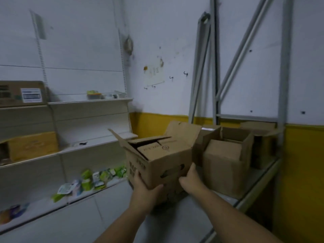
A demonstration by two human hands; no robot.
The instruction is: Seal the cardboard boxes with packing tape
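Over grey shelf, box apparently gripped between left hand and right hand.

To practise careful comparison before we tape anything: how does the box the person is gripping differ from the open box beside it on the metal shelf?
The gripped box is held by the left hand and right hand; the neighbouring box stands untouched on the metal shelf. The gripped box shows dark print and a handle hole; the neighbouring box's facing side is plain. Both are brown cardboard, flaps open, untaped.
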